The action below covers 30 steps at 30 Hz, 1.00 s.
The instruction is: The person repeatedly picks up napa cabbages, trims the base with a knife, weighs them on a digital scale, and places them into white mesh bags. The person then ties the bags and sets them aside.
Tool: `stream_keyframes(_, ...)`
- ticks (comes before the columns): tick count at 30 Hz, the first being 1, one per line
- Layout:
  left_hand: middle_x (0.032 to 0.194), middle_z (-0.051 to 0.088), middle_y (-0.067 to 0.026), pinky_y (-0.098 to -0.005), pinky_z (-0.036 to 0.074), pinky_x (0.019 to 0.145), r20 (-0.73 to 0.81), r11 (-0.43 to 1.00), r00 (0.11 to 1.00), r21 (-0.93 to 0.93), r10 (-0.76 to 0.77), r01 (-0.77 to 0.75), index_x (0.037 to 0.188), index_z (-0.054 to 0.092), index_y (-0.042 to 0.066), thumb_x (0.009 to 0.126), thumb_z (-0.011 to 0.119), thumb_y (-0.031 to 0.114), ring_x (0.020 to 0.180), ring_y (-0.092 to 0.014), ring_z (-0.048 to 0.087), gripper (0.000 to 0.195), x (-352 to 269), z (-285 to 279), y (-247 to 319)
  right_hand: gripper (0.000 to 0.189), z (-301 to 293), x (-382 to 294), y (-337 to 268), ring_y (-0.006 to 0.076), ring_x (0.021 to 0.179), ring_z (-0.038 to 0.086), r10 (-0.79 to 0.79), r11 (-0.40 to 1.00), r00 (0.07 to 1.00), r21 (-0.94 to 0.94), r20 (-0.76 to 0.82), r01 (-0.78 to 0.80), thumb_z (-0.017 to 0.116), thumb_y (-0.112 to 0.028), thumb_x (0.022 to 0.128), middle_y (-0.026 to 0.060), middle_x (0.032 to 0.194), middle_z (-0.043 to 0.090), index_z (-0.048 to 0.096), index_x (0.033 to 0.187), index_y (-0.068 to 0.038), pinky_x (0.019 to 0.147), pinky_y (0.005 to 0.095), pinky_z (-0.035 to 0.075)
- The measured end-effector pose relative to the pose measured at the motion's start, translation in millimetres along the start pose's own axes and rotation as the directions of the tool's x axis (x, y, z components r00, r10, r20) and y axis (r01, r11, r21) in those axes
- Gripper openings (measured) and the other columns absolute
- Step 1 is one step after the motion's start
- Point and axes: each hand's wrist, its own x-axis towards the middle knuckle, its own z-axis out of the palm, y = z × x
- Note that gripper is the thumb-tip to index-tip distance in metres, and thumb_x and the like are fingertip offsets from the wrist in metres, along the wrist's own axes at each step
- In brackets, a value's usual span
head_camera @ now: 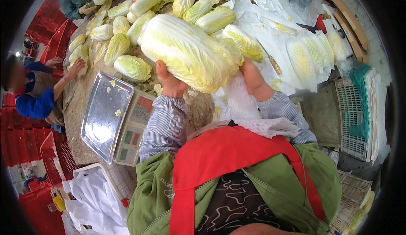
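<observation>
A large napa cabbage is held up between my two hands, its leafy end to the right. My left hand grips its near side, thumb up against the pale leaves. Around the leafy end is my right hand, its fingers hidden behind the cabbage. A white foam mesh sleeve hangs beside my right wrist and drapes over my red apron; whether the fingers pinch it is hidden. Several more napa cabbages lie beyond on the wooden table.
A digital scale with a metal tray stands at left. A knife lies on white sheets, near mesh-wrapped cabbages. A co-worker's hand touches a cabbage at left; another person works at the far side. White sleeves fill a basket.
</observation>
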Motion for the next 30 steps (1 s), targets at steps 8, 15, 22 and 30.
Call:
stream_keyframes(8,0.134,0.051,-0.0153,-0.0449,0.047,0.102,0.117,0.988,0.992,0.15,-0.046,0.028,0.143,0.034,0.001,0.074,0.075,0.04,0.119,-0.032,0.055,0.089,-1.1,-26.0,19.1,0.036,-22.1,-2.4,-32.9,0.0138,0.091,0.065,0.012,0.977,0.972,-0.209,0.233,0.038,0.06,-0.017,0.094,0.0087,0.112,0.065,0.055,0.125,0.0,0.079,0.0261,0.053)
stream_keyframes(15,0.132,0.053,-0.0184,-0.0438,0.047,0.101,0.079,0.995,0.992,-0.023,-0.097,0.099,0.142,0.035,-0.001,0.074,0.072,0.034,0.119,-0.032,0.055,0.085,-6.7,-19.9,15.4,0.058,-24.2,4.0,-57.4,0.0185,0.102,0.061,-0.026,0.826,0.983,-0.55,0.184,0.125,0.069,-0.016,0.086,0.0109,0.124,0.061,0.045,0.137,-0.001,0.093,0.0317,0.047)
stream_keyframes(22,0.127,0.054,-0.0184,-0.0406,0.047,0.099,-0.028,0.933,0.991,0.335,-0.131,0.133,0.138,0.036,-0.005,0.072,0.072,0.029,0.116,-0.03,0.056,0.082,-12.6,20.8,7.3,0.09,5.1,9.5,-55.6,0.021,0.105,0.059,-0.191,0.535,0.878,-0.704,0.439,0.467,0.077,-0.018,0.072,0.0111,0.12,0.06,0.031,0.148,-0.007,0.094,0.0351,0.046)
stream_keyframes(30,0.126,0.055,-0.0188,-0.0373,0.048,0.094,0.013,0.829,0.948,0.49,-0.317,0.27,0.138,0.037,-0.007,0.072,0.072,0.033,0.112,-0.027,0.058,0.084,-27.3,21.2,20.2,0.075,-0.8,13.9,-47.6,0.0233,0.1,0.061,-0.028,0.361,0.946,-0.879,0.324,0.312,0.056,-0.007,0.077,0.0141,0.11,0.064,0.03,0.147,-0.005,0.091,0.0334,0.047)
